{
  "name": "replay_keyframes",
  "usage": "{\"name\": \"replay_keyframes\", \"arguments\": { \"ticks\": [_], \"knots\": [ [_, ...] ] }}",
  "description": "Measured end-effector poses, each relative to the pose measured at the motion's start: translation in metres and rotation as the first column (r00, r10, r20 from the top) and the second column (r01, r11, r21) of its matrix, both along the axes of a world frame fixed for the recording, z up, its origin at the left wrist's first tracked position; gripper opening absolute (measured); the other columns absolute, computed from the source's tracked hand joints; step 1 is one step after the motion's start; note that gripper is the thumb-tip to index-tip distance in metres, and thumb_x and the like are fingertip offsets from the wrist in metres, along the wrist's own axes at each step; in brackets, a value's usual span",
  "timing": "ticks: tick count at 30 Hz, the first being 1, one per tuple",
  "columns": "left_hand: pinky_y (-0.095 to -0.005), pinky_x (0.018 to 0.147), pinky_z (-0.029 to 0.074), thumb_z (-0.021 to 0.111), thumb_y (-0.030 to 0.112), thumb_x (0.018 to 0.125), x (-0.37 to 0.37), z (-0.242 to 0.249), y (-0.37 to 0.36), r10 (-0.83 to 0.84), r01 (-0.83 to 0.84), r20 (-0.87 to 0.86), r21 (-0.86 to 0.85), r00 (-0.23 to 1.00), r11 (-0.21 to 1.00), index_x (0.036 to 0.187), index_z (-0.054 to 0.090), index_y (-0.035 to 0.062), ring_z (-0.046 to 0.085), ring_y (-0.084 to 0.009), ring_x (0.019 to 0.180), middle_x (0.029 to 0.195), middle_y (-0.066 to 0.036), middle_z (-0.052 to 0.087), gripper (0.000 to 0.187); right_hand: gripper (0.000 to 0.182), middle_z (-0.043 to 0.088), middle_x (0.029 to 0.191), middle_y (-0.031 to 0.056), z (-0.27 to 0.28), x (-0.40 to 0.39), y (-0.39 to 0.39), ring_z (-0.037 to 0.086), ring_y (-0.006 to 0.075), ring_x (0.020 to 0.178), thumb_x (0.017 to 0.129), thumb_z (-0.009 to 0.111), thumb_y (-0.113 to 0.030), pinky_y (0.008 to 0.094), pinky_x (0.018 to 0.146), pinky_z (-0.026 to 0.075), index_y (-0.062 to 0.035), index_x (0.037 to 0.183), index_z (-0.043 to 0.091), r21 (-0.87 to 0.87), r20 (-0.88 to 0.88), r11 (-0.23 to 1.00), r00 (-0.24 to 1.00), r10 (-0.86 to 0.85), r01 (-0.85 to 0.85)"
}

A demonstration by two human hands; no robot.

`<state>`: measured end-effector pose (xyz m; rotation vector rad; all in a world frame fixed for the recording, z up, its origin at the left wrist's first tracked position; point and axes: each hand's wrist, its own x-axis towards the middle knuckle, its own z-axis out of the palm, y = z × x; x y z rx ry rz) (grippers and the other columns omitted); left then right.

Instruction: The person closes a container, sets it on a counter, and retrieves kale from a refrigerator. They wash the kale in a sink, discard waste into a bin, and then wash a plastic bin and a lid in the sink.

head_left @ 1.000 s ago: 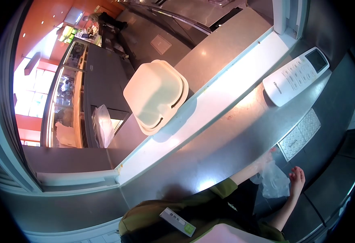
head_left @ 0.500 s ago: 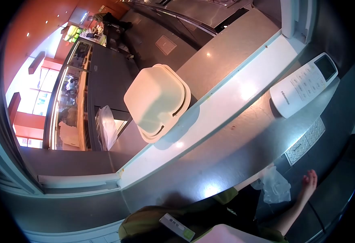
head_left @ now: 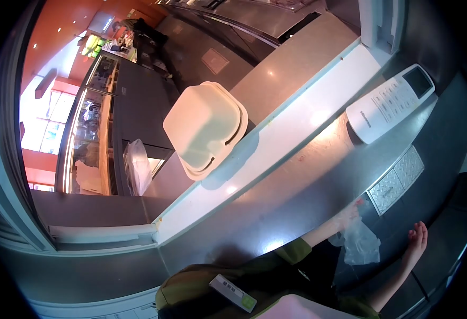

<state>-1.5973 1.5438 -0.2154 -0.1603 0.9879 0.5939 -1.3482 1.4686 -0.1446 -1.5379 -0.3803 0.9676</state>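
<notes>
A clear plastic bag (head_left: 359, 243) hangs pinched in the left hand (head_left: 349, 212) at the steel counter (head_left: 297, 196). The right hand (head_left: 417, 243), fingers spread and empty, hovers just beside it.

Scale (head_left: 389, 103) keypad print too small to read

Legible text was scarce. The white keypad device (head_left: 390, 103) on the steel counter (head_left: 297, 196) carried a short dark brand word near its lower end, too small to read with certainty, and its key markings could not be made out. The name tag (head_left: 233, 292) on the person's chest bore dark characters, illegible. Signs in the background were blurred.
</notes>
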Motion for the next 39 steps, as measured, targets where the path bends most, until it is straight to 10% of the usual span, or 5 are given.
{"name": "replay_keyframes", "arguments": {
  "ticks": [7,16,24,28,39],
  "knots": [
    [-0.0321,0.096,0.030,0.040,0.028,0.088,-0.003,-0.133,-0.013,-0.194,0.260,-0.182,0.493,0.964,0.830,0.117,0.043,0.0023,0.040,-0.0197,0.109,0.117,-0.012,0.045,0.039,0.030,0.054,0.109,0.0106,0.027,-0.034,-0.069,0.052,0.0178,0.099,0.085,0.052,-0.018,0.0297,0.080,0.044,-0.0004,0.110,0.051,-0.071,-0.020,0.986,0.988,-0.151,0.150],
    [-0.0235,0.033,0.029,0.053,0.031,0.082,0.091,0.088,-0.084,-0.513,0.486,-0.001,0.323,0.858,0.812,0.085,0.053,0.0106,0.033,-0.0080,0.035,0.046,0.005,0.033,0.021,0.023,0.060,0.088,0.0062,0.094,-0.100,-0.264,0.057,0.0116,0.071,0.085,0.049,-0.016,0.0229,0.067,0.044,-0.0006,0.100,0.056,-0.036,0.092,0.894,0.892,-0.442,0.447],
    [-0.0185,0.041,0.027,0.058,0.026,0.080,0.059,0.146,-0.464,-0.971,0.658,-0.001,0.735,-0.240,-0.163,0.080,0.058,0.0059,0.033,-0.0026,0.044,0.056,0.006,0.040,0.020,0.027,0.058,0.089,0.0033,0.161,-0.310,-0.567,0.052,0.0100,0.083,0.085,0.050,-0.017,0.0250,0.073,0.042,-0.0001,0.106,0.053,-0.258,0.248,0.692,0.738,-0.627,0.675],
    [-0.0178,0.042,0.024,0.058,0.025,0.080,-0.039,0.215,-0.633,-0.511,0.282,-0.015,0.820,-0.860,-0.498,0.077,0.059,0.0056,0.031,-0.0016,0.044,0.052,0.008,0.038,0.020,0.028,0.058,0.094,0.0058,0.177,-0.474,-0.680,0.053,0.0105,0.083,0.086,0.048,-0.015,0.0253,0.074,0.043,0.0012,0.108,0.052,-0.119,0.355,0.208,0.237,-0.904,0.971],
    [-0.0227,0.035,0.017,0.059,0.027,0.079,-0.131,0.157,-0.995,-0.493,0.441,0.086,0.597,-0.866,-0.671,0.075,0.053,0.0083,0.023,-0.0046,0.035,0.044,0.008,0.025,0.020,0.028,0.058,0.097,0.0086,0.097,-0.611,-0.890,0.056,0.0141,0.085,0.085,0.049,-0.017,0.0245,0.072,0.043,0.0003,0.107,0.052,0.139,0.108,-0.768,-0.780,-0.616,0.625]
  ]
}}
